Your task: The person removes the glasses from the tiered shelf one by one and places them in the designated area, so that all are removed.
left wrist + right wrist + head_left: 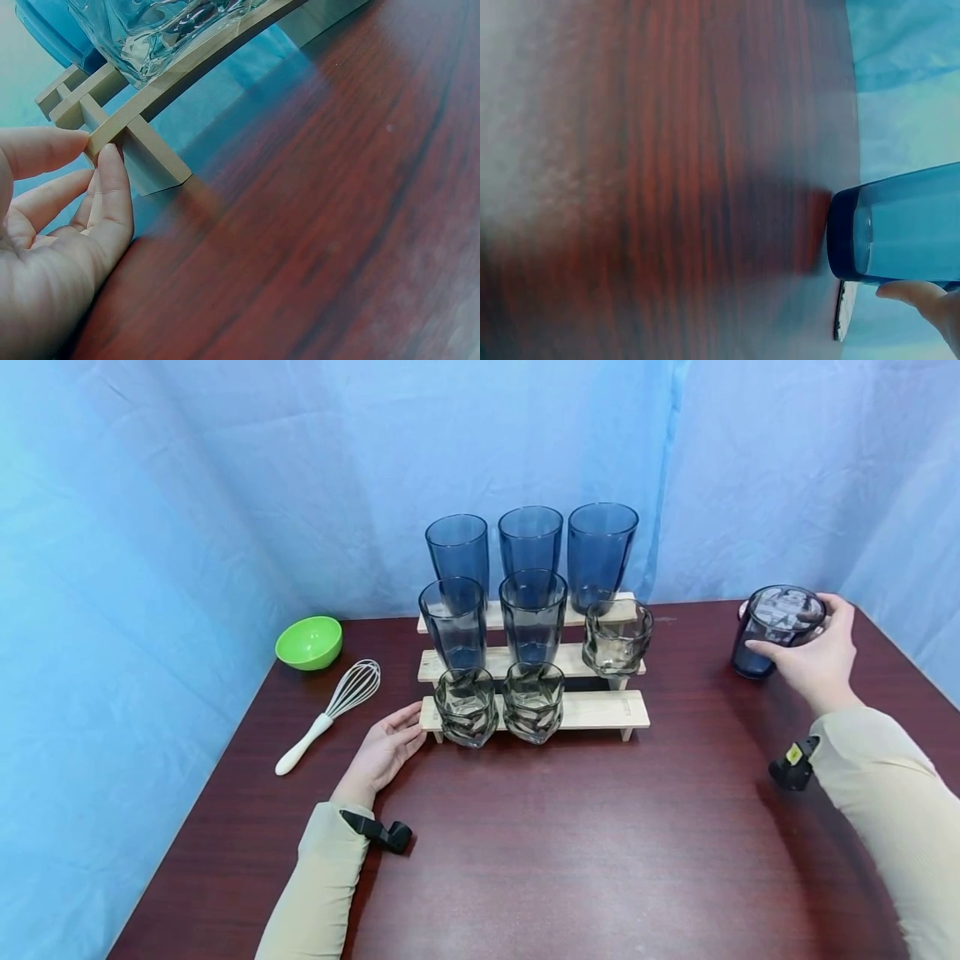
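A: While the right hand [813, 652] curls round the rim of the blue glass tumbler [772, 631], where does that tumbler stand?

B: Upright on the dark wooden table [570, 835], far right, well apart from the stepped wooden rack [600, 710]. The wrist view shows its base [840, 236] on the tabletop, with a fingertip against its wall.

A: And the left hand [386, 752]?

B: It lies on the table at the rack's left end, fingers fairly straight. Up close, the thumb [112, 195] and a finger [45, 146] touch the corner of the lowest slat [127, 124]; whether they pinch it I cannot tell.

A: What sits on the rack?

B: Two clear faceted glasses [467, 706] on the near step's left part, two blue tumblers [453, 622] and a third clear glass [617, 637] on the middle step, three tall blue tumblers [530, 539] on the far one.

A: Anything else?

B: A white-handled whisk [330, 714] left of the left hand, a green bowl [309, 642] beyond it, and a blue cloth backdrop [225, 485] behind.
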Motion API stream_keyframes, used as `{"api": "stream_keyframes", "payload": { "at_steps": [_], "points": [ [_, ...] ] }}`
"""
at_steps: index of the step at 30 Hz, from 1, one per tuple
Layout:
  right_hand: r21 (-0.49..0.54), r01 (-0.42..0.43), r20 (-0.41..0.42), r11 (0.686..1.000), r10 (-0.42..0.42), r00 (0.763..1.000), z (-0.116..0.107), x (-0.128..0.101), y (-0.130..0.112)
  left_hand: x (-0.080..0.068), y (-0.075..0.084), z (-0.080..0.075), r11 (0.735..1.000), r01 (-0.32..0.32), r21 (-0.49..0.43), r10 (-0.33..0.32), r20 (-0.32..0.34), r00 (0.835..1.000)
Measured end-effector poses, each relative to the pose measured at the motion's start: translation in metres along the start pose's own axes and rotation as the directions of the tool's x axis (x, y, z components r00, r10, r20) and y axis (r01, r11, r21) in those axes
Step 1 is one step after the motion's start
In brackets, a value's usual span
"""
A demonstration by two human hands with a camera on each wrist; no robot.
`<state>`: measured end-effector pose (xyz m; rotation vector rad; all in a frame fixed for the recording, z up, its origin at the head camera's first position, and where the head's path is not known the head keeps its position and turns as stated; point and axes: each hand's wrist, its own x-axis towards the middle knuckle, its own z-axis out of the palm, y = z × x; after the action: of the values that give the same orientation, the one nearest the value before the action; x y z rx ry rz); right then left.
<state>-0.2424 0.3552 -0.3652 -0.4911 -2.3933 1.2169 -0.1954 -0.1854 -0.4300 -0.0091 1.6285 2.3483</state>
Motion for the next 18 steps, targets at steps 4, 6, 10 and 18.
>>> {"api": "stream_keyframes", "payload": {
  "at_steps": [4,6,10,18],
  "points": [
    [0.022,-0.013,-0.006,1.0,0.013,1.0,0.001,0.003,0.001,0.0,0.0,0.0,1.0,-0.002,0.008,0.002,0.004,1.0],
    [0.01,-0.014,-0.001,1.0,0.014,1.0,0.0,0.005,0.001,0.001,-0.001,-0.001,1.0,-0.003,0.009,0.003,0.005,1.0],
    [-0.04,0.013,0.041,0.999,-0.012,0.999,-0.001,0.009,0.001,0.001,-0.001,-0.001,1.0,-0.002,0.004,0.002,0.005,1.0],
    [-0.125,0.103,0.15,0.987,-0.084,0.985,-0.006,0.019,0.001,0.0,0.0,-0.001,1.0,-0.002,0.013,0.002,0.002,1.0]
  ]
}}
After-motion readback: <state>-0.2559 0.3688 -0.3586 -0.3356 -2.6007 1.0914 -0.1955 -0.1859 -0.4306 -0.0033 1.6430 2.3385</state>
